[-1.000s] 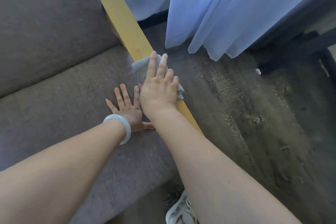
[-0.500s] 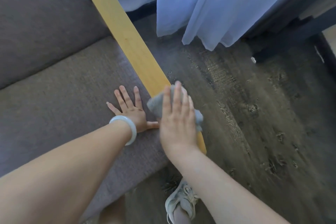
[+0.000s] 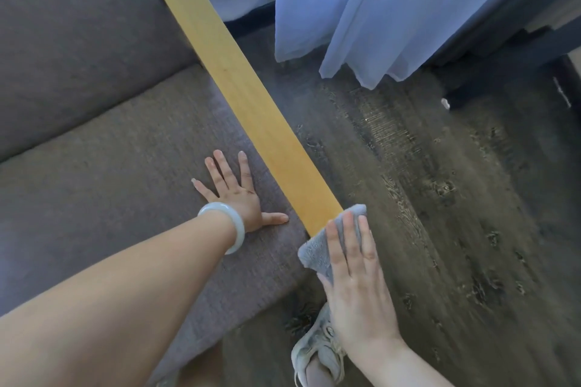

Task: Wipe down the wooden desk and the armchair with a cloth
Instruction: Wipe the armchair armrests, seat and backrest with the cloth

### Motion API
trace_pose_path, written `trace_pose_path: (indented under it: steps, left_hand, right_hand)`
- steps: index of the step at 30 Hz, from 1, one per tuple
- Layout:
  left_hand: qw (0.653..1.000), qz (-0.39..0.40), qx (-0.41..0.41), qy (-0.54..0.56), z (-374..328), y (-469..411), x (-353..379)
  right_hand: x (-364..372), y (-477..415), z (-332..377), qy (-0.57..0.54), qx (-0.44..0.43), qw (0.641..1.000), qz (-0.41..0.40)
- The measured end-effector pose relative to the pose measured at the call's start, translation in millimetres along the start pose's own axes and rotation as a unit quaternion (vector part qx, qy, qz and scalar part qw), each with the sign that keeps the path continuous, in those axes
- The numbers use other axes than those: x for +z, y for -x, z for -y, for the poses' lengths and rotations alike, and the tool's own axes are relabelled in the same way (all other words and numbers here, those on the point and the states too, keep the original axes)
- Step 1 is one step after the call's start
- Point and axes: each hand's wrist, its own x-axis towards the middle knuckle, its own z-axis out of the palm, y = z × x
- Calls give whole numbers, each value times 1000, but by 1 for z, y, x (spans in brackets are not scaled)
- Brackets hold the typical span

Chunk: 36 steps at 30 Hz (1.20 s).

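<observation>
Cloth (image 3: 317, 250) slid to armrest (image 3: 248, 100) end; grey, fluffy

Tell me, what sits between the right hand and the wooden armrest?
A grey cloth, under the right hand, covers the near end of the wooden armrest; head view.

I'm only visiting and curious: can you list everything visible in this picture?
armchair: one, grey fabric seat and backrest, left of view
armrest: one, yellow wood, running diagonally along the chair's right edge
cloth: one, grey and fluffy, on the armrest's near end
curtains: several folds, pale blue, hanging at top
floor: one, dark wood grain, right of the chair
shoe: one, whitish sneaker, bottom centre
bangle: one, pale, on the left wrist
left hand: one, flat with fingers spread on the seat
right hand: one, straight fingers pressing the cloth
</observation>
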Motion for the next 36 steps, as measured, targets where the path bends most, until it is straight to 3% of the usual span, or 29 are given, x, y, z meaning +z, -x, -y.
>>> trace_pose_path:
  steps: [9, 15, 21, 30, 36]
  left_hand:
    - [1000, -18, -7, 11, 5, -8, 6]
    - [993, -37, 105, -48, 52, -34, -27]
    - [995, -43, 77, -44, 95, -85, -80]
    - [994, -58, 85, -33, 96, -92, -75]
    - [993, -54, 103, -35, 98, -92, -71]
  right_hand:
    - [-38, -201, 84, 17, -21, 1000, -4]
    - [-33, -127, 46, 38, -69, 997, -2]
    - [-25, -106, 42, 62, -32, 997, 12]
    - [-64, -326, 129, 47, -115, 992, -25]
    - [-91, -463, 169, 40, -157, 985, 56]
